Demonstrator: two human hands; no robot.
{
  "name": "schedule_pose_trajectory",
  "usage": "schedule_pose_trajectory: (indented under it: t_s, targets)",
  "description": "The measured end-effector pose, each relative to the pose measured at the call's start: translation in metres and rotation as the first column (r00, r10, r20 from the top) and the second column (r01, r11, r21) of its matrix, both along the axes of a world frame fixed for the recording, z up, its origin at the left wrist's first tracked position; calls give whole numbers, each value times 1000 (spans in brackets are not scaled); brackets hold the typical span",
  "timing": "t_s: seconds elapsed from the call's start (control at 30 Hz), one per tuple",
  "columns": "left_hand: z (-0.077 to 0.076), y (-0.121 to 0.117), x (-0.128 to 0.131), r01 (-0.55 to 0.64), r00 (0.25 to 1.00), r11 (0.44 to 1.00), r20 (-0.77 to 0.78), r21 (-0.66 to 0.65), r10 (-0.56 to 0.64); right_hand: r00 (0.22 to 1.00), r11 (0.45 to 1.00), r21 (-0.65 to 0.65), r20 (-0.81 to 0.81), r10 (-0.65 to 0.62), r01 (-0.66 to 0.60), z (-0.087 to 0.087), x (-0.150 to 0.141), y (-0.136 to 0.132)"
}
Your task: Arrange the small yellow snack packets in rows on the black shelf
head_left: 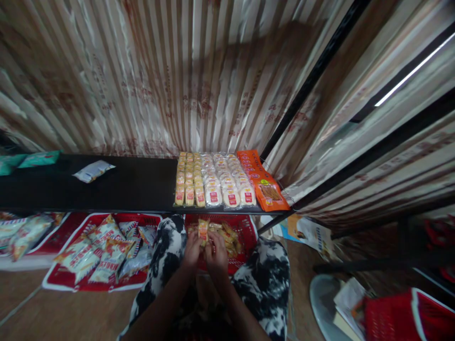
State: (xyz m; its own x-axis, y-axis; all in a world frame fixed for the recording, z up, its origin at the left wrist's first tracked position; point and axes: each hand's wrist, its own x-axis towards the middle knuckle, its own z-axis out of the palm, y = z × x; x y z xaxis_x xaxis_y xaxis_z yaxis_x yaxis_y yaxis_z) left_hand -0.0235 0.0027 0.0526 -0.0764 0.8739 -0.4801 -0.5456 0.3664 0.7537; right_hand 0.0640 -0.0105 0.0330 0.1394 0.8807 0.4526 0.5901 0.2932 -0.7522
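Observation:
My left hand (pixel 192 250) and my right hand (pixel 216 253) are close together over a red basket (pixel 249 232) on the floor. Both are closed on a small yellow snack packet (pixel 203 230) held upright between them. More yellow packets (pixel 227 237) lie loose in the basket. Above it, a black shelf (pixel 135 187) carries neat rows of yellow packets (pixel 189 177), rows of white packets (pixel 227 182) and a row of orange packets (pixel 263 182) at its right end. My knees in black-and-white patterned cloth frame the basket.
A second red basket (pixel 103 284) at the left holds larger snack bags (pixel 106 251). A white packet (pixel 93 170) and green packets (pixel 39 158) lie on the shelf's left part. Striped wrapping covers the back wall. A red basket (pixel 401 315) and papers (pixel 348 298) sit at the lower right.

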Motion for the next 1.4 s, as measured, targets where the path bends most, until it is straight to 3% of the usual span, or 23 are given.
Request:
schedule_pose_trajectory:
  t_s: [0.4, 0.6, 0.97, 1.4]
  targets:
    - [42, 3, -35, -75, 990, 986, -107, 148, 91, 985, 987, -14, -71, 156, -158, 59, -29, 12]
    - [54, 12, -59, -129, 969, 970, -182, 208, 168, 963, 963, -62, -93, 255, -261, 82, -52, 25]
    - [56, 37, -108, -142, 934, 974, -301, 174, 190, 940, 932, -127, -16, 340, -339, 87, -89, 51]
    - [36, 79, -149, -83, 848, 972, -498, 218, 184, 926, 917, -160, 36, 375, -365, 86, -128, 85]
